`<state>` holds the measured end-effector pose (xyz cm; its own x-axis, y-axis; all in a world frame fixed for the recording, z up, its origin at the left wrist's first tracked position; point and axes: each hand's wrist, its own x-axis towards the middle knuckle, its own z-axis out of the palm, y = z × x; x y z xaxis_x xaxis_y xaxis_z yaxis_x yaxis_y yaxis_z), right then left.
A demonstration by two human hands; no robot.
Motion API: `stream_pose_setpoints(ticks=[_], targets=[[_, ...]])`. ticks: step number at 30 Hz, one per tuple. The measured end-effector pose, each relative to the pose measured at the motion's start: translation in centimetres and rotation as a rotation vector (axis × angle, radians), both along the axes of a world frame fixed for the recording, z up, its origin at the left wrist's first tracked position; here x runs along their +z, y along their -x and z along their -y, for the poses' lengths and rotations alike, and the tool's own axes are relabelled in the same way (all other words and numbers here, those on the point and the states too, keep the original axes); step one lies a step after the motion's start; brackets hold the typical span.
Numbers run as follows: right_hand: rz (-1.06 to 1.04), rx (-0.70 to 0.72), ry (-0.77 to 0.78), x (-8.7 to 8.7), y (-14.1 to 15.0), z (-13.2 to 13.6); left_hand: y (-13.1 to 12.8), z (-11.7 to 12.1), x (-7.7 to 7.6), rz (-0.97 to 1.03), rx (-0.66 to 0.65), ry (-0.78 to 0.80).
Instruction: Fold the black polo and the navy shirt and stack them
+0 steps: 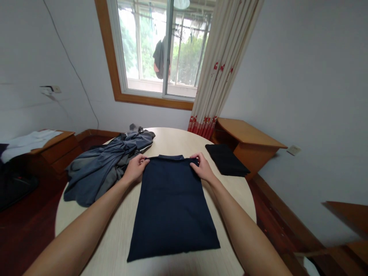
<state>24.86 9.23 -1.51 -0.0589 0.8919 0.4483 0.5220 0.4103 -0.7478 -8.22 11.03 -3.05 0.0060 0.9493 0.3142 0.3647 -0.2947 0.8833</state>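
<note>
A dark navy shirt (pixel 172 207) lies folded into a long panel on the round table, its collar edge at the far end. My left hand (pixel 137 167) pinches the shirt's far left corner between thumb and fingers. At the far right corner, my right hand (pixel 201 167) grips the cloth the same way. Left of my left hand sits a loose heap of grey and blue-grey clothes (pixel 106 165). Beyond my right hand is a flat folded black garment (pixel 227 160).
The round pale table (pixel 169 136) stands before a window with a long curtain (pixel 221 65). A wooden desk (pixel 250 136) is close behind its right side. At the left is a low wooden cabinet (pixel 61 149) with white cloth (pixel 30 143) on top.
</note>
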Motion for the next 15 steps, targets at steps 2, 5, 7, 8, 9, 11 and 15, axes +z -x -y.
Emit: stream_pose_setpoints(ticks=[2, 5, 7, 8, 9, 11, 15], targets=[[0.017, -0.050, 0.021, -0.7, 0.4, -0.3, 0.0, 0.0, -0.1, -0.026, 0.025, -0.005], [0.061, -0.163, 0.141, -1.3, 0.1, -0.6, 0.0, 0.1, -0.2, -0.061, 0.055, 0.016], [0.078, -0.216, 0.246, -1.1, -0.6, -0.6, 0.1, 0.0, -0.3, -0.072, 0.063, 0.037], [0.070, -0.214, 0.304, -0.9, -1.0, -0.5, 0.1, 0.0, -0.3, -0.072, 0.066, 0.048], [0.050, -0.192, 0.366, -0.6, -1.3, -0.4, 0.1, 0.0, -0.4, -0.067, 0.069, 0.059], [-0.013, -0.110, 0.492, -0.1, -1.6, -0.1, 0.2, -0.1, -0.3, -0.042, 0.065, 0.105], [-0.112, 0.008, 0.601, 0.5, -1.0, 0.4, 0.7, 0.2, 0.3, 0.034, -0.017, 0.302]])
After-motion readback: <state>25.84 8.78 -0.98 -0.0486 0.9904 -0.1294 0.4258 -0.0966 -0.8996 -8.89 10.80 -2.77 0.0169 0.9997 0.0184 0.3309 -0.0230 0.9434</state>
